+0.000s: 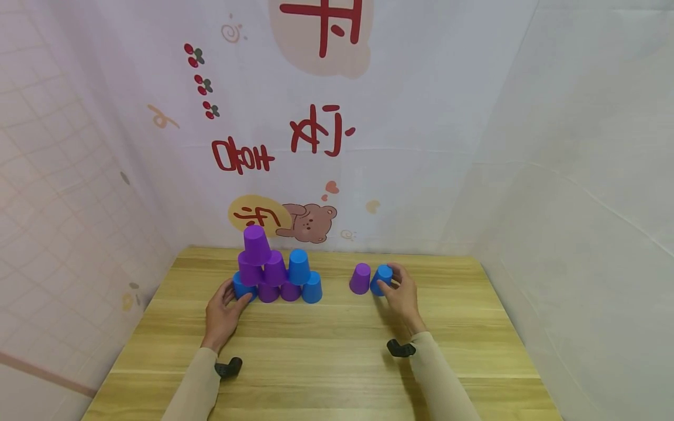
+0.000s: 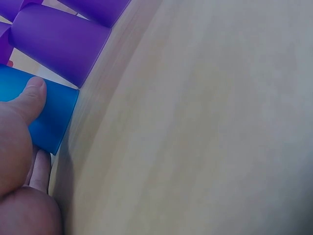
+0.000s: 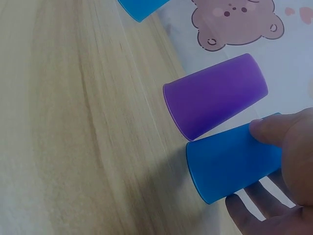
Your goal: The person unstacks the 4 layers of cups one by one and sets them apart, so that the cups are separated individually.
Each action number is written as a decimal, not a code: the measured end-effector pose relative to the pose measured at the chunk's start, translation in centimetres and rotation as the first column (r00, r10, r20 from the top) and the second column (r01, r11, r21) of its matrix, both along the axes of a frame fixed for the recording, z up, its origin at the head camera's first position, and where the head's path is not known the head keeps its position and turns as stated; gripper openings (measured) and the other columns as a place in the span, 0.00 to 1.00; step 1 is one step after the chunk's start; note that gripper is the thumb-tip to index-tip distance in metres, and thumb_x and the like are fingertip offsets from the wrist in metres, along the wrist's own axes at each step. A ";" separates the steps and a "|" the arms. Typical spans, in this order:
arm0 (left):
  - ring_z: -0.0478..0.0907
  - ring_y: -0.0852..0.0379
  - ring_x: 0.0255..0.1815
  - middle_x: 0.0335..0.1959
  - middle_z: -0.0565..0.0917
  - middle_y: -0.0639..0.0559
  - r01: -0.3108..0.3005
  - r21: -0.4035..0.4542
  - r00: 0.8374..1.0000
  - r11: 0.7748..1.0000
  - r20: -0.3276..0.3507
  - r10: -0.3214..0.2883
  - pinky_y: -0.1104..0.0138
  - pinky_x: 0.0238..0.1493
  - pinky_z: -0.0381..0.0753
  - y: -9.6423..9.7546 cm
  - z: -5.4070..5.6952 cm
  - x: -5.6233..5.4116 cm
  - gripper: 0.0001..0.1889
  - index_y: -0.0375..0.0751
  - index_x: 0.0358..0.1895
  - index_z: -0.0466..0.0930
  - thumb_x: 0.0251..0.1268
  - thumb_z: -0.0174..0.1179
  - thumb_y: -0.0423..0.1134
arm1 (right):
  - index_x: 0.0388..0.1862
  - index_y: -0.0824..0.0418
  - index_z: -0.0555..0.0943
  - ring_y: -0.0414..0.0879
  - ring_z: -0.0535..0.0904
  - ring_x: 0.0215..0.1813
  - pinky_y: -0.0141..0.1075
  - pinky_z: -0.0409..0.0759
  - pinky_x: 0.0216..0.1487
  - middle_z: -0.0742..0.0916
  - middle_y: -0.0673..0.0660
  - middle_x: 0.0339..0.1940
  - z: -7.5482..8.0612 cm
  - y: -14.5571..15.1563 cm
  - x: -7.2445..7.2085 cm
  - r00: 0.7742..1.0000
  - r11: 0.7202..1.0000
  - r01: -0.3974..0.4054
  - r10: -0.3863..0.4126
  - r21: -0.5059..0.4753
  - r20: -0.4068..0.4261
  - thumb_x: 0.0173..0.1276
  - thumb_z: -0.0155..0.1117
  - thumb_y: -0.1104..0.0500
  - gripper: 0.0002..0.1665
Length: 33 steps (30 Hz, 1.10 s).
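At the left of the table, upside-down cups stand stacked in a stepped pyramid, with a purple cup (image 1: 256,245) on top. My left hand (image 1: 223,316) grips the blue cup (image 2: 58,115) at the bottom row's left end, thumb on its near side and fingers around the far side. Beside it in that row stands a purple cup (image 1: 268,292). Over on the right, my right hand (image 1: 404,295) holds another upside-down blue cup (image 3: 230,159) between thumb and fingers. Just left of this one is a lone purple cup (image 1: 360,279), also upside down.
The pyramid's middle row has two purple cups and a blue cup (image 1: 299,267); a blue cup (image 1: 312,287) ends the bottom row at right. Behind the wooden table (image 1: 316,362) hangs a printed white cloth (image 1: 421,146). Each wrist wears a black device (image 1: 401,349).
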<state>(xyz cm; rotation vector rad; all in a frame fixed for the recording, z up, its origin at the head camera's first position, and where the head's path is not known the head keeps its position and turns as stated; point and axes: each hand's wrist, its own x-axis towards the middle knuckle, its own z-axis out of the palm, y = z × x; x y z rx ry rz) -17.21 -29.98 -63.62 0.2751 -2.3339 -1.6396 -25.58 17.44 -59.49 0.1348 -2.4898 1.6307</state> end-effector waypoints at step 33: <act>0.77 0.32 0.82 0.83 0.76 0.30 -0.007 -0.044 0.999 0.999 -0.033 0.006 0.86 0.75 0.77 0.1 0.4 0.1 0.36 0.38 0.86 0.69 0.83 0.71 0.42 | 0.93 0.54 0.58 0.71 0.66 0.90 0.67 0.66 0.93 0.71 0.67 0.90 1.0 0.5 0.3 0.998 0.999 -0.038 0.037 0.008 0.060 0.76 0.81 0.49 0.57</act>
